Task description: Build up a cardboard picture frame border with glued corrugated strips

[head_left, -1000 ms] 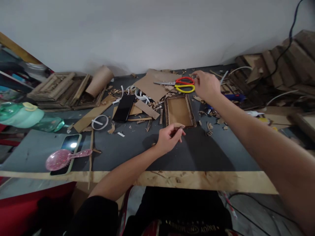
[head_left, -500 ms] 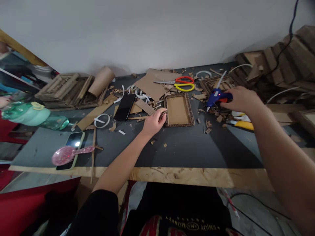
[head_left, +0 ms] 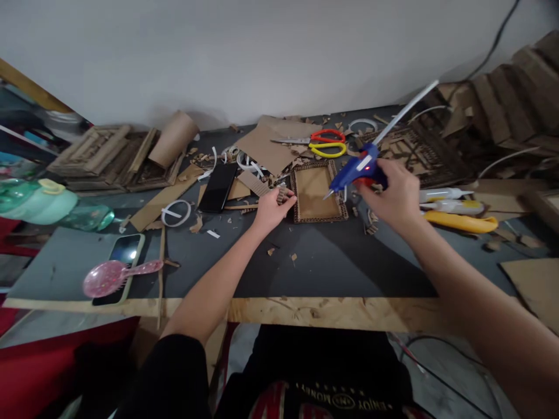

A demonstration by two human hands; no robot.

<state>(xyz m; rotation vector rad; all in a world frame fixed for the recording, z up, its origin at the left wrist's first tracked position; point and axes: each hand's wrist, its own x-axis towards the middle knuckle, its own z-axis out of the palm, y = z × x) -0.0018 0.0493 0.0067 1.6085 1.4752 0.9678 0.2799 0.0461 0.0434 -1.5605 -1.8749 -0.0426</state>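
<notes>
A blue hot glue gun with a long white glue stick in its back is gripped in my right hand. Its nozzle points down and left, over the right part of a small cardboard frame with a corrugated edge. Beside the frame's left edge, my left hand pinches a small piece of corrugated cardboard between thumb and fingers. Whether this hand touches the frame I cannot tell.
Scissors with red and yellow handles lie behind the frame on cardboard sheets. A black phone and a tape ring lie to the left. A yellow-handled tool is at right. Stacked cardboard frames stand at both sides.
My right hand has lifted the glue gun and brought it left, over the frame. My left hand stays by the frame's left edge, and the cardboard piece in it shows more.
</notes>
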